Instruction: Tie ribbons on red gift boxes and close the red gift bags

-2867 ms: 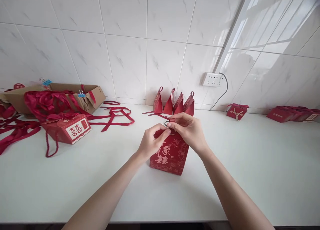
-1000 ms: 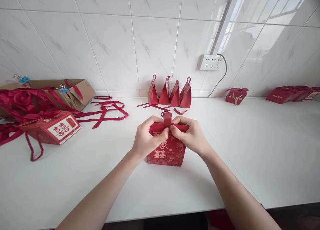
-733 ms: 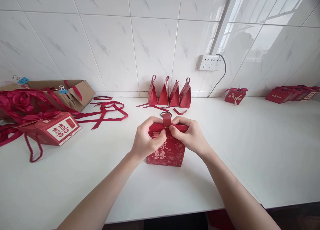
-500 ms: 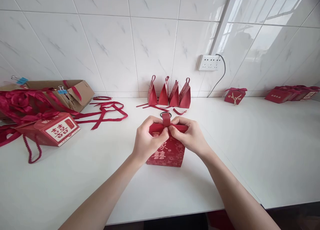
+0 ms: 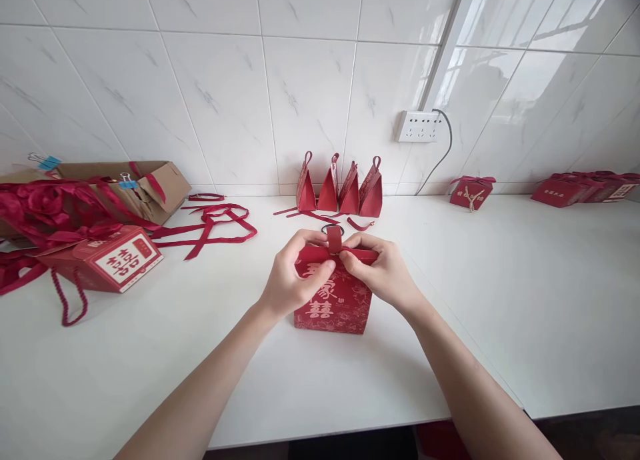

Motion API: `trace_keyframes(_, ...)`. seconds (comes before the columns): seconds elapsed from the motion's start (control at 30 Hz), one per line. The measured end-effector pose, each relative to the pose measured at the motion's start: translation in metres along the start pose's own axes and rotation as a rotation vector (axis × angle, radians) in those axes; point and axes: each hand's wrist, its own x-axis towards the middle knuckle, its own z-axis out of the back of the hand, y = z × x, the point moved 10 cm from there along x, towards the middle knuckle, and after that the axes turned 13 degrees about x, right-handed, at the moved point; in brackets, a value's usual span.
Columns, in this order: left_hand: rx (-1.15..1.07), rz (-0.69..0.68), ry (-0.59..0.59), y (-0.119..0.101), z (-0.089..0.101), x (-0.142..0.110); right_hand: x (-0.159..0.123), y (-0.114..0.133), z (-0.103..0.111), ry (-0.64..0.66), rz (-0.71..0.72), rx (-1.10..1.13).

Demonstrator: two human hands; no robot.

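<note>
A red gift box with pale printed characters and flowers stands upright on the white table in front of me. A red strap forms a loop at its top edge. My left hand grips the upper left of the box, thumb on the front face and fingers behind. At the upper right, my right hand holds it the same way, its thumb close to the base of the strap. The fingers behind the box are partly hidden. Just behind the strap lies a dark ring.
Several small triangular red boxes stand by the wall. To the left are a larger red box, red ribbon and an open cardboard box. A bow-topped box and more red boxes sit right, below a power strip.
My left thumb has drawn back a little from the strap's base, baring more of the printed front. The right thumb has shifted only slightly, and the box stays in place.
</note>
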Motion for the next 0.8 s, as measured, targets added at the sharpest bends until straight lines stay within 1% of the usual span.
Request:
trace_keyframes(0.1, 0.01, 0.028, -0.046, 0.003, 0.005, 0.001, 0.0, -0.002, 0.001, -0.021, -0.013, -0.02)
trace_keyframes(0.27, 0.044, 0.039, -0.08, 0.002, 0.005, -0.001, 0.0, 0.0, 0.005, -0.069, 0.003, -0.067)
trace_keyframes(0.4, 0.087, 0.028, -0.104, -0.003, 0.007, -0.001, -0.001, 0.004, 0.003, -0.049, 0.028, -0.042)
trace_keyframes(0.6, 0.18, 0.018, -0.191, -0.011, 0.012, -0.003, -0.001, 0.01, -0.001, -0.02, 0.084, -0.056)
trace_keyframes(0.7, 0.193, -0.014, -0.176, -0.014, 0.01, -0.003, -0.002, 0.017, -0.001, -0.039, 0.168, -0.056)
trace_keyframes(0.8, 0.165, -0.061, -0.13, -0.017, 0.008, -0.002, -0.004, 0.023, 0.002, -0.101, 0.244, -0.03)
